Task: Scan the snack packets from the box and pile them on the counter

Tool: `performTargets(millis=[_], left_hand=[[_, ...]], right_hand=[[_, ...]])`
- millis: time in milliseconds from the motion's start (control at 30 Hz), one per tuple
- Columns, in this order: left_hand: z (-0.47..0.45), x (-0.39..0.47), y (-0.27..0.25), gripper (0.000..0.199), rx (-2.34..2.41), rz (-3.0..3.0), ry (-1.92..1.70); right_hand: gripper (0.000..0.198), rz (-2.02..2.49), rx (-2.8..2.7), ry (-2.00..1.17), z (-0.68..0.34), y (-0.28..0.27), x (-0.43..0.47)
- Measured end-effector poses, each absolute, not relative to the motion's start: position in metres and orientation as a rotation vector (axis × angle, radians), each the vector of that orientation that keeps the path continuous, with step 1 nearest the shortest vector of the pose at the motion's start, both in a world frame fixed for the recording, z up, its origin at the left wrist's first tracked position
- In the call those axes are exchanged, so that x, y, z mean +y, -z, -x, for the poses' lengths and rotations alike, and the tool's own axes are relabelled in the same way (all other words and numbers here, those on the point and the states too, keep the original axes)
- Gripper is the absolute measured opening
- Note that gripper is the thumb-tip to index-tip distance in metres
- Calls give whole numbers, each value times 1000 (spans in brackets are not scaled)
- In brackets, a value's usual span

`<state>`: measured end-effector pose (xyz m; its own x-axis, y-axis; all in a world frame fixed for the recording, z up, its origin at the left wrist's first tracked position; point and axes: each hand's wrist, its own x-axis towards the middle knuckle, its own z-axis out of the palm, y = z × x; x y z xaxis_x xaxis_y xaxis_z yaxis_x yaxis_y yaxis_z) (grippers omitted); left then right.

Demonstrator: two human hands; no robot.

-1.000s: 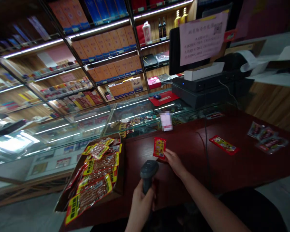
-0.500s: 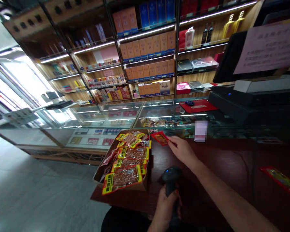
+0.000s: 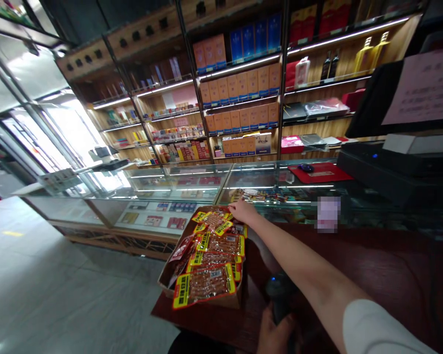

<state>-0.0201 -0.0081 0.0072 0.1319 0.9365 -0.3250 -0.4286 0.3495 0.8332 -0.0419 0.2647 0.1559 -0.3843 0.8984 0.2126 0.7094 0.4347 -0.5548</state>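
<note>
My left hand (image 3: 276,329) is wrapped round the handle of a black barcode scanner (image 3: 280,295), its head with a small blue light pointing up and away. My right hand (image 3: 243,211) reaches over the far right corner of a cardboard box (image 3: 227,300). Its fingers are bent together there, and whatever they hold is hidden. The box is filled with clear, yellow-and-red snack packets (image 3: 206,285) lying over one another. Darker red packets (image 3: 182,248) stand along its left side.
The box sits on a dark red-brown counter (image 3: 339,265). Behind runs a glass display case (image 3: 177,182), with a red mat (image 3: 321,173) and a mouse (image 3: 305,168) on top. A monitor (image 3: 376,98) stands at right. Shelves of boxed goods (image 3: 243,83) line the wall.
My right hand has moved left to the box's far corner; the red packet it held is out of sight. The view has shifted, and the scanner stays in my left hand.
</note>
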Motion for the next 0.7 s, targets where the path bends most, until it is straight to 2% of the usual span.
performTargets(millis=[100,200,467,700], left_hand=[[19,-8,-5,59,1009,-626,-1088],[16,-7,-4,61,1071,-635,-1099],[11,-4,-14,64,1145,-748,-1143],[7,-8,-23,64,1229,-774,-1176]], right_hand=[[32,1286,-2116,-557,11,-145,256],[30,1367,-1966,-553,-64,-121,239],[40,2267,-1225,-259,-320,-50,138],[49,2607,-799,-180,-415,-31,83]])
